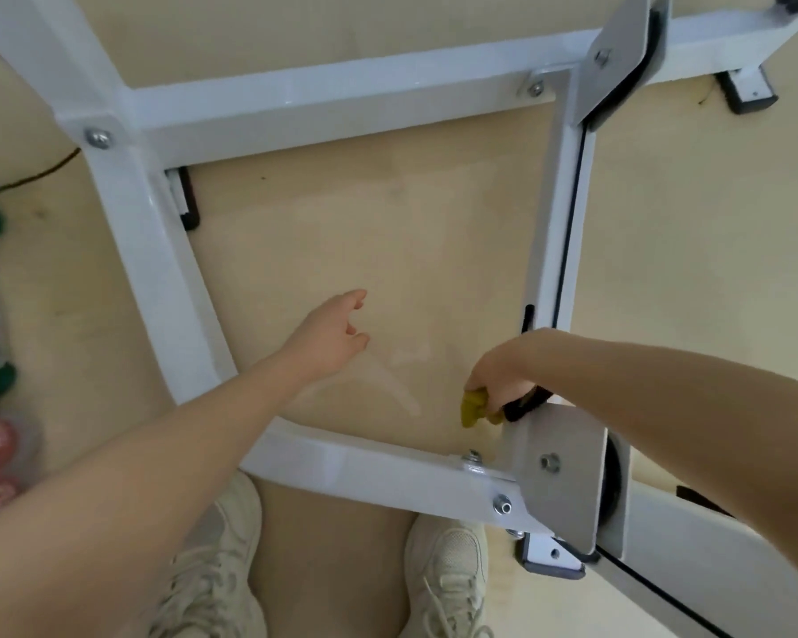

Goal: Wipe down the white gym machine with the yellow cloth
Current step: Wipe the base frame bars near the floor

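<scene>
Two hands work over the white gym machine: the left hand hovers with fingers loose, holding nothing, inside the frame's opening. The right hand grips the yellow cloth, bunched at the near right corner by the grey plate. Soft and light, the cloth should mould around the stiff tubes, whose long right rail runs away from the person.
</scene>
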